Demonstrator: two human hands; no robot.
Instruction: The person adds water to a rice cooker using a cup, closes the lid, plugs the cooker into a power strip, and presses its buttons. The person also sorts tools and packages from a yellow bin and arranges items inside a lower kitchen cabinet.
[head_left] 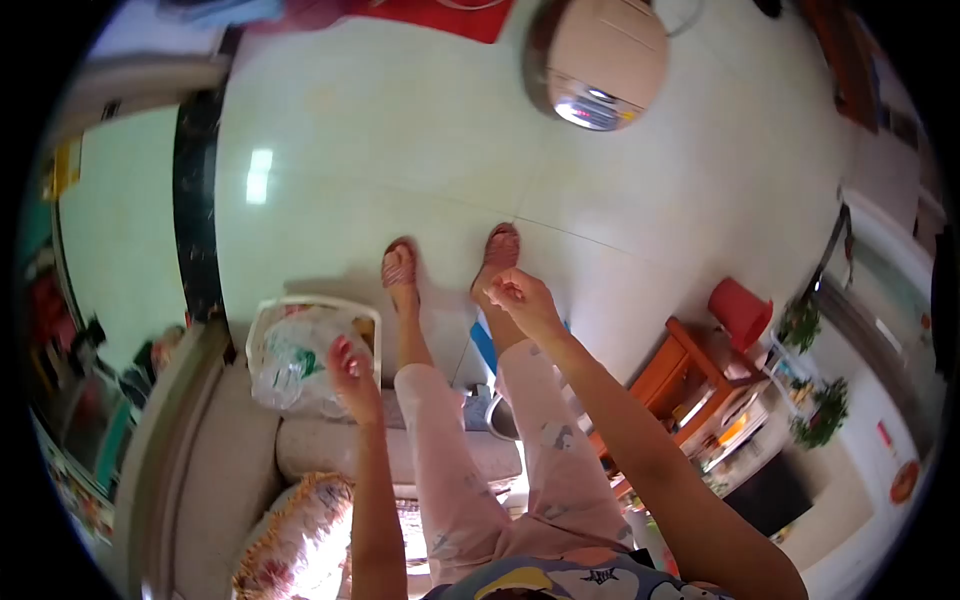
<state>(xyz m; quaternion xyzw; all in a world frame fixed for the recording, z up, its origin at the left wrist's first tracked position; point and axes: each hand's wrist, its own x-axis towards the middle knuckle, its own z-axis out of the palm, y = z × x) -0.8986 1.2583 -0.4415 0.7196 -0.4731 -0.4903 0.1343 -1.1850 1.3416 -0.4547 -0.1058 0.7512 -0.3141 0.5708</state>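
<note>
While the white basket (310, 299) serves as landmark, the clear plastic bag (285, 375) sits inside it, bulging and crumpled, its film spread over the rim on the person's side; a patch of green shows through, though what it belongs to I cannot tell from where I stand. Left hand (352, 375): over the basket's right side, just beside the bag, blurred, fingers parted and slightly bent, nothing seen in their hold; whether the tips brush the film cannot be told. Right hand (522, 300): to the right of the basket and apart from it, above one slipper (502, 243), fingers loosely curled, palm partly hidden, no object showing. Sofa (215, 470): on the basket's near side; beige appliance (608, 50): well beyond the basket, on the floor to its right; red bucket (735, 312): far to the basket's right. Handling, as judged: the bag is probably light, soft and rather slippery, apt to stretch or tear if pinched at one point; gathered film near its top would make the surest hold, the basket's stiff rim a firmer one.
</note>
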